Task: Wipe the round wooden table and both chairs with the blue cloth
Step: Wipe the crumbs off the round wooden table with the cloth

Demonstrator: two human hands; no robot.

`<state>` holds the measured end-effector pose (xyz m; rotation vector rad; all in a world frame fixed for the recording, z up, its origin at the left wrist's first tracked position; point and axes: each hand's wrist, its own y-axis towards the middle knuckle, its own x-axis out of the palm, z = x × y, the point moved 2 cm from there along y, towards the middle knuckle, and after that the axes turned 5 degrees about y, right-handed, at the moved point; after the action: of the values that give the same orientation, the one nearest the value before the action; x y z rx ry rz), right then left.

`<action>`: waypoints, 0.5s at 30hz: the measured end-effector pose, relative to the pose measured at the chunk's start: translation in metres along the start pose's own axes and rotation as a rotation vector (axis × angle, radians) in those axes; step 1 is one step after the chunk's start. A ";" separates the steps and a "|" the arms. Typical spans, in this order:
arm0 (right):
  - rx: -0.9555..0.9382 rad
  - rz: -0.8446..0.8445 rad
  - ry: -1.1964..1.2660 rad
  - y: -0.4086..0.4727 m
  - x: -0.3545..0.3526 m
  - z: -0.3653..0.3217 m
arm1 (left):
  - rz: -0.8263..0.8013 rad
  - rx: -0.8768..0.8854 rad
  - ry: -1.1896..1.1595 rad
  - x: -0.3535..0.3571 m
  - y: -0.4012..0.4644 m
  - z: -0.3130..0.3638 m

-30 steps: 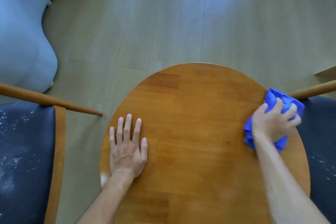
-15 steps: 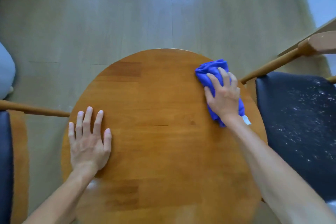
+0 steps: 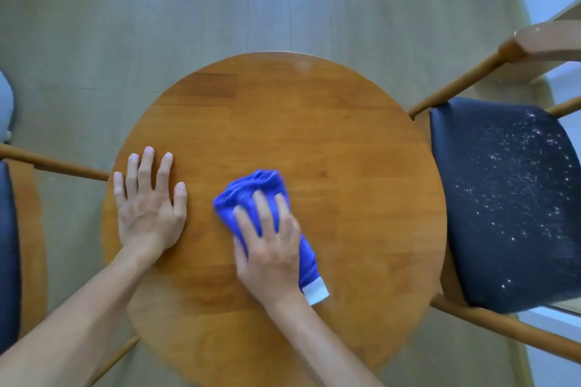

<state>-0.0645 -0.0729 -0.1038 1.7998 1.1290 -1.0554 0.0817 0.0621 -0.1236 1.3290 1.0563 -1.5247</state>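
Nearest the person, the right hand [image 3: 270,248] lies on top of the blue cloth [image 3: 251,198], its grip wide: fingers spread and nearly straight, pressing the bunched fabric down rather than closing round it. The cloth sits near the middle of the round wooden table [image 3: 345,166], slightly toward the near edge, and a white tag [image 3: 315,291] sticks out from under the heel of the hand.

Just to the left, apart from the cloth, the left hand [image 3: 149,204] rests palm down on the table, grip wide, fingers straight and fanned, holding nothing.

Right chair [image 3: 503,198]: dark seat pad just beside the table's right edge, speckled with white flecks, densest toward its far side. Wooden frame rails run near and far of the pad.

Left chair [image 3: 9,245]: only a strip of dark seat and a wooden rail show at the picture's left edge.

Beyond the table, pale plank floor [image 3: 220,9].
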 end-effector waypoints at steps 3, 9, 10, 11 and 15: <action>-0.351 -0.126 0.027 -0.053 -0.026 0.043 | -0.005 0.012 -0.030 -0.001 -0.001 -0.002; 0.197 0.070 -0.184 -0.069 -0.106 0.211 | -0.010 0.027 -0.122 -0.001 0.000 -0.005; 0.301 0.110 -0.201 -0.068 -0.105 0.213 | -0.022 0.028 -0.151 -0.001 0.002 -0.006; 0.402 0.157 -0.210 -0.067 -0.100 0.205 | -0.038 0.028 -0.180 -0.001 0.004 -0.008; 0.602 0.293 -0.164 -0.075 -0.065 0.108 | -0.106 0.012 -0.213 -0.009 0.005 -0.009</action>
<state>-0.1781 -0.1644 -0.0978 2.1971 0.4442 -1.4254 0.0902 0.0691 -0.1160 1.1054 0.9955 -1.7116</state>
